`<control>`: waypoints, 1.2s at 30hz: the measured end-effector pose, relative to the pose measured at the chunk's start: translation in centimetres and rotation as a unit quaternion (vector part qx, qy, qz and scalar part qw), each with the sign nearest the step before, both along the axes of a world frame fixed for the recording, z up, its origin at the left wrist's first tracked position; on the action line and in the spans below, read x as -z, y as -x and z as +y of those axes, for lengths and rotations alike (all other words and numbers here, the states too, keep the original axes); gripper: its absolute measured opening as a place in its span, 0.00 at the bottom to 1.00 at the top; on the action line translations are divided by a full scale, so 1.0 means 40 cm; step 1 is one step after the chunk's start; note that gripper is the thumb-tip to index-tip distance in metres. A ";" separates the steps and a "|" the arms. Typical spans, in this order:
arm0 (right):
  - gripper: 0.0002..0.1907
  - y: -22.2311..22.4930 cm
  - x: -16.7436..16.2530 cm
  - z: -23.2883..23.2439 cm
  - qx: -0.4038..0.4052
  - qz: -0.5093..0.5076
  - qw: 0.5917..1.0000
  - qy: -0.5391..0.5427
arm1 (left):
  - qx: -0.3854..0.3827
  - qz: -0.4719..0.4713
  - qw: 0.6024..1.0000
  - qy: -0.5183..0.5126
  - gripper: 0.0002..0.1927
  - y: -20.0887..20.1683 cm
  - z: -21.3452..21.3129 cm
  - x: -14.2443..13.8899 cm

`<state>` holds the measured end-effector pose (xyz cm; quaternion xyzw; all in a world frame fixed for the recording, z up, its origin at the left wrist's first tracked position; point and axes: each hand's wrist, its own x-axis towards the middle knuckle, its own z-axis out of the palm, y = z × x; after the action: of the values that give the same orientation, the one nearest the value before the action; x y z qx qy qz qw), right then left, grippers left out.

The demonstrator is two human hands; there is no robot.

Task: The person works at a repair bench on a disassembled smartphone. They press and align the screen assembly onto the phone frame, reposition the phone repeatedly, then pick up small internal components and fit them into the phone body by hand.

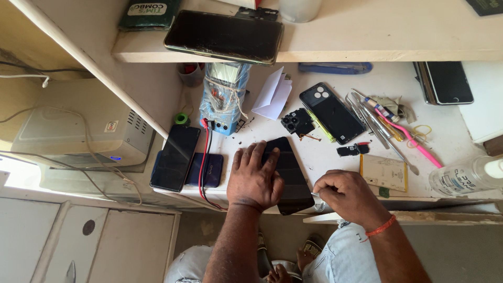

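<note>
Head view of a phone repair at a white tabletop (335, 157). The left hand (255, 178) lies flat, fingers spread, on a black rectangular smartphone (290, 175) at the tabletop's near edge, pinning it in place. The right hand (346, 195) has its grip closed around a thin silvery metal tool (316, 196) whose tip meets the phone's right edge near the lower corner. To do this well, it seems best to keep the left palm's pressure even so the phone cannot slide off the edge, and to work the tool shallowly along the seam rather than levering hard.

Containers: a clear plastic bottle with a white cap (463, 177) lies on its side at the right, contents apparently clear. A small dark cup (191, 73) under the shelf (367, 36) holds red-tipped items, too small to identify. A blue meter wrapped in clear plastic (224, 97) stands behind.
</note>
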<state>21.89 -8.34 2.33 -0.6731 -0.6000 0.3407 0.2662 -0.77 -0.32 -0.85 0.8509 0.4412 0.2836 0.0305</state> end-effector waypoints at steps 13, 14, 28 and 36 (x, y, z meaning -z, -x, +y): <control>0.06 0.010 -0.011 -0.027 -0.009 0.016 0.999 -0.033 | -0.001 -0.004 1.000 -0.002 0.29 0.000 0.000 -0.001; 0.06 0.010 -0.012 -0.028 -0.009 0.018 0.999 -0.040 | 0.000 -0.004 1.000 -0.003 0.29 0.000 0.000 0.000; 0.06 -0.006 0.016 -0.031 -0.003 0.060 0.998 -0.031 | -0.001 0.002 1.000 0.002 0.29 0.000 0.001 0.003; 0.06 0.003 0.009 -0.034 0.022 0.042 0.999 -0.010 | -0.010 0.004 1.000 0.001 0.29 -0.003 0.001 0.008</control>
<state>21.77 -9.72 1.98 -0.6686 -0.5764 0.3570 0.3055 -0.66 -0.29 -1.17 0.8475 0.4498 0.2804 0.0269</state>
